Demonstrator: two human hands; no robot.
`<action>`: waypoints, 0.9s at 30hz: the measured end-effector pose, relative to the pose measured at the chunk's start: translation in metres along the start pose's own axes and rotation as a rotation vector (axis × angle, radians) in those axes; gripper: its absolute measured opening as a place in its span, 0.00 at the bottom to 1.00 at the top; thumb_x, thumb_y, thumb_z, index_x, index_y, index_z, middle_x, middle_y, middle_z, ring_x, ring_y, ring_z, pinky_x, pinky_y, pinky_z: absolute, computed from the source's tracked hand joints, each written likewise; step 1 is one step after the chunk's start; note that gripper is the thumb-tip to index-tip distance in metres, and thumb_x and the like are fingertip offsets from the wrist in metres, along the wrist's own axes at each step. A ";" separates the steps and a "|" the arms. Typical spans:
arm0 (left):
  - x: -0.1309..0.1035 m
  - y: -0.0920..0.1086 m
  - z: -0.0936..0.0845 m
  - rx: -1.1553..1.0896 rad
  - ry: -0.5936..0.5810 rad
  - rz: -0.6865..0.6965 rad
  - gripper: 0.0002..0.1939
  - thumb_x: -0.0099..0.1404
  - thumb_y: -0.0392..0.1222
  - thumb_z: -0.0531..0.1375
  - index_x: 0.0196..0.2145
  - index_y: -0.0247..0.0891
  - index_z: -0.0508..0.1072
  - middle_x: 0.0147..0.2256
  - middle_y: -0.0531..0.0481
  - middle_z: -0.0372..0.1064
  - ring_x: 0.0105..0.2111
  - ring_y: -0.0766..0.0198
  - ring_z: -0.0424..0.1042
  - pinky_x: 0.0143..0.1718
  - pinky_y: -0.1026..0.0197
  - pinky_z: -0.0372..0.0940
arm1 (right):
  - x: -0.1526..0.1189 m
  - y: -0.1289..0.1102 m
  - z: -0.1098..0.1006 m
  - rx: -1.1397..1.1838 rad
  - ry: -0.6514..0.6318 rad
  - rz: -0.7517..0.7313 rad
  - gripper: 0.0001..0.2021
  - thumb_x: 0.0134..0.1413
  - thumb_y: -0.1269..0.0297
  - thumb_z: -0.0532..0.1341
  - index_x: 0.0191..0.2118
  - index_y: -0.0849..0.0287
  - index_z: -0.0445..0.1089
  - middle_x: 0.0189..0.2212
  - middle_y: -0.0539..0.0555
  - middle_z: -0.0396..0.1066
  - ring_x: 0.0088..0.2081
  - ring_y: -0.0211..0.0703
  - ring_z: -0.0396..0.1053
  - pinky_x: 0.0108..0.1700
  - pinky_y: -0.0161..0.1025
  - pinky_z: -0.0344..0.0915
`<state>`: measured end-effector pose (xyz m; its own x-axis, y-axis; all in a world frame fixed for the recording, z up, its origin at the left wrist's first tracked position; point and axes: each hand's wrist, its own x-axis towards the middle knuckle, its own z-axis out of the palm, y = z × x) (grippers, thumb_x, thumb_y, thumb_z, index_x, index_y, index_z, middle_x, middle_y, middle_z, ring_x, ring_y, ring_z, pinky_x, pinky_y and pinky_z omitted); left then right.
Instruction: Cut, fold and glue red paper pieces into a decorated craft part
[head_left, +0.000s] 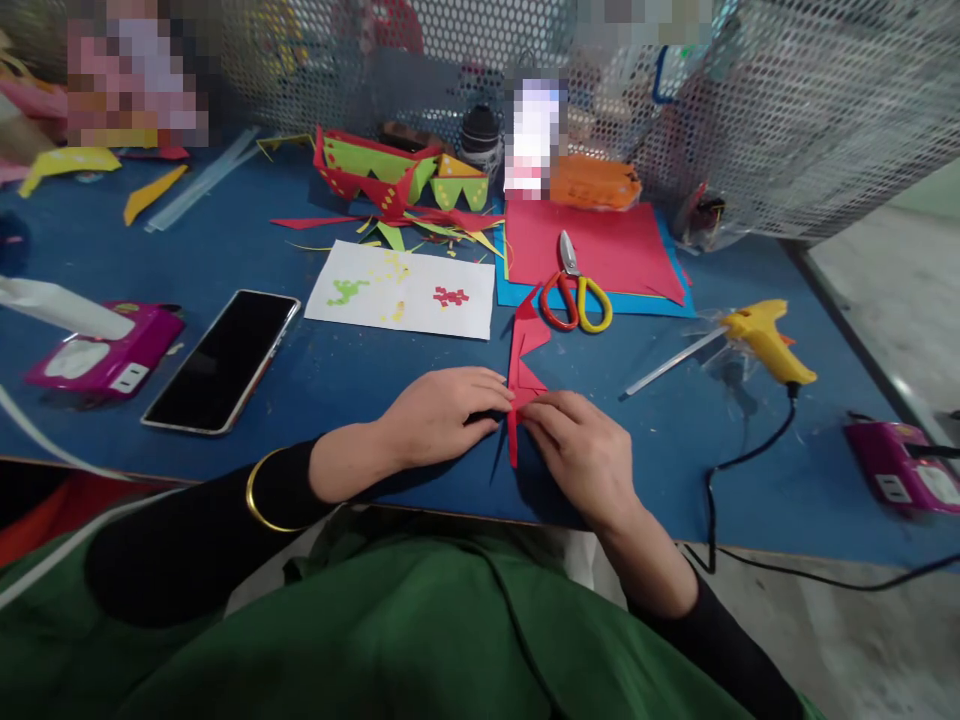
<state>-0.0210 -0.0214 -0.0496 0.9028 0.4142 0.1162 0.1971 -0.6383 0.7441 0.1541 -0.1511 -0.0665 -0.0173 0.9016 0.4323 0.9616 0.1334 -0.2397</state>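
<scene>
Near the desk's [337, 385] front edge, my right hand [581, 440] pinches the red cut-paper strip [519, 372]; my left hand [439, 418], part-curled, touches it, grip unclear. Apparent step: folding; next requirement: even fingertip pressure.

A grey perforated panel [795, 120] backs the blue table [667, 450] beside pale grey flooring [892, 270].

1. Left hand [439, 420]: palm down, fingers close together and stretched toward the right hand [585, 450], thumb set apart below.
2. Right hand: fingers bent, tips gathered in a pinch, pointing left.
3. Left arm [187, 545] and right arm [705, 630]: angled inward, wrists [349, 460] bare, fingertips nearly meeting.
</scene>
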 end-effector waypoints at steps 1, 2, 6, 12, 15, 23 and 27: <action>0.001 -0.001 0.000 -0.008 0.015 0.008 0.12 0.62 0.33 0.63 0.41 0.45 0.82 0.47 0.48 0.80 0.55 0.54 0.73 0.60 0.53 0.63 | 0.001 0.001 0.000 0.039 -0.004 0.029 0.11 0.68 0.65 0.58 0.40 0.54 0.79 0.38 0.53 0.79 0.39 0.41 0.75 0.39 0.37 0.68; 0.002 -0.001 0.001 -0.015 0.030 0.015 0.10 0.62 0.34 0.64 0.40 0.44 0.82 0.46 0.48 0.80 0.54 0.54 0.74 0.59 0.53 0.64 | 0.002 0.002 -0.001 0.069 -0.005 0.053 0.10 0.67 0.65 0.59 0.39 0.55 0.79 0.38 0.53 0.78 0.38 0.42 0.74 0.39 0.38 0.68; 0.006 -0.002 0.004 0.019 0.052 0.015 0.06 0.62 0.35 0.66 0.37 0.43 0.81 0.45 0.47 0.80 0.51 0.54 0.74 0.56 0.53 0.65 | 0.004 0.005 0.000 0.093 0.015 0.109 0.08 0.64 0.66 0.61 0.37 0.54 0.80 0.35 0.55 0.74 0.36 0.45 0.68 0.37 0.42 0.66; 0.008 0.001 0.011 0.113 0.123 0.009 0.07 0.66 0.36 0.61 0.33 0.41 0.80 0.42 0.47 0.79 0.46 0.55 0.75 0.51 0.54 0.65 | 0.005 0.001 0.003 0.178 0.042 0.170 0.07 0.63 0.67 0.62 0.36 0.56 0.79 0.34 0.55 0.73 0.36 0.46 0.68 0.38 0.43 0.66; 0.008 0.000 0.012 0.131 0.163 0.035 0.07 0.66 0.35 0.62 0.31 0.40 0.79 0.39 0.47 0.79 0.44 0.56 0.74 0.49 0.55 0.65 | 0.004 0.001 0.003 0.204 0.024 0.181 0.06 0.63 0.66 0.63 0.36 0.55 0.78 0.34 0.54 0.73 0.37 0.46 0.69 0.39 0.43 0.66; 0.006 -0.001 0.014 0.199 0.196 0.049 0.06 0.66 0.36 0.65 0.30 0.37 0.77 0.38 0.48 0.76 0.42 0.57 0.71 0.46 0.54 0.64 | 0.004 0.001 -0.001 0.237 -0.059 0.302 0.04 0.61 0.66 0.65 0.34 0.56 0.75 0.34 0.54 0.72 0.38 0.47 0.69 0.41 0.43 0.65; 0.006 0.000 0.014 0.214 0.214 0.042 0.05 0.65 0.35 0.65 0.30 0.38 0.77 0.38 0.48 0.76 0.43 0.57 0.70 0.47 0.54 0.64 | 0.007 0.000 0.002 0.145 -0.121 0.296 0.07 0.63 0.65 0.62 0.33 0.57 0.73 0.35 0.56 0.72 0.38 0.50 0.66 0.41 0.45 0.62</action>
<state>-0.0104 -0.0285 -0.0581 0.8153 0.4972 0.2969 0.2579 -0.7708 0.5826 0.1531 -0.1440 -0.0653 0.2155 0.9511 0.2213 0.8811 -0.0916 -0.4641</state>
